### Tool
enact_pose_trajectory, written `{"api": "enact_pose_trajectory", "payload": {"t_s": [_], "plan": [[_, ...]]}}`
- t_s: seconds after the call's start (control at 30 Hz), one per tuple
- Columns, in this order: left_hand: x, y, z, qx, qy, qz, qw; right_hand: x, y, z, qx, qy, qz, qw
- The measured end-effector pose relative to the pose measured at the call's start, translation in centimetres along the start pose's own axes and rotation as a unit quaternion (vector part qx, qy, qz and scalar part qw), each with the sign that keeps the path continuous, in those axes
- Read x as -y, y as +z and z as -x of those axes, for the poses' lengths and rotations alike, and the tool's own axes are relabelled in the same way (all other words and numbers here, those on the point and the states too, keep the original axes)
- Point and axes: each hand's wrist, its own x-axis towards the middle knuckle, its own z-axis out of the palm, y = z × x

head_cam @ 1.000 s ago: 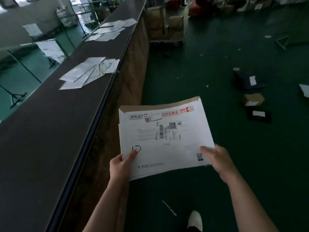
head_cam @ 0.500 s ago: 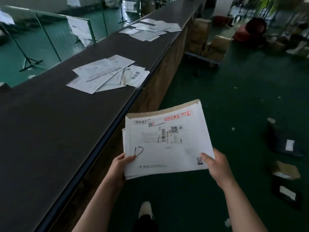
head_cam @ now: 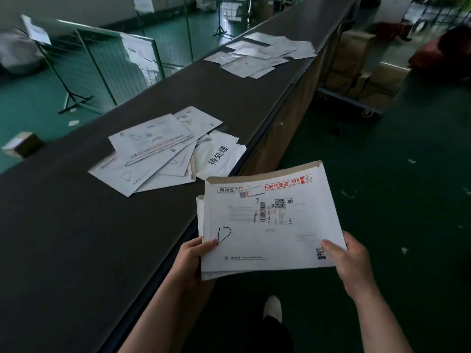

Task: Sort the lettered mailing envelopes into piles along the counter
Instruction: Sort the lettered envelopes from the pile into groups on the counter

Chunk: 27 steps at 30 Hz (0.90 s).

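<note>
Both hands' grip pinched on the envelope stack (head_cam: 270,225): left hand (head_cam: 193,258) at its near-left corner, right hand (head_cam: 349,261) near-right.

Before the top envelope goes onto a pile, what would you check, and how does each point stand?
1. Stack of envelopes held by both hands: left hand, right hand: ok.
2. Top letter readable: a handwritten D: ok.
3. Near pile shows similar D marks: ok.
4. Far pile letters: cannot tell.
5. Bare counter beside the near pile: ok.
</note>
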Motion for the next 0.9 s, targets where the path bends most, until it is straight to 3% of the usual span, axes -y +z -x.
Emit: {"api": "enact_pose_trajectory", "payload": {"t_s": [0.13, 0.33, 0.5, 0.67, 0.77, 0.9], "plan": [[-3.5, 2.3, -4.6, -0.04, 0.029, -0.002, 0.999, 2.9, 1.1, -10.2, 0.063, 0.002, 0.005, 0.998], [-8.5, 1.1, -9.0, -0.131, 0.1, 0.052, 0.985, 8.7, 9.5, -21.5, 0.164, -0.013, 0.0, 0.986], [-10.5, -1.6, -12.9, -0.116, 0.098, 0.058, 0.987, 10.7, 15.5, -28.2, 0.211, -0.006, -0.007, 0.977], [-12.9, -2.0, -19.5, -0.155, 0.11, 0.037, 0.981, 15.8, 20.7, -35.5, 0.235, -0.038, 0.027, 0.971], [-15.0, -1.7, -23.6, -0.204, 0.145, 0.07, 0.966, 19.7, 23.7, -40.1, 0.237, -0.08, 0.032, 0.968], [-18.9, -2.4, -25.7, -0.249, 0.171, 0.127, 0.945, 21.6, 28.5, -45.6, 0.204, -0.07, -0.019, 0.976]]}}
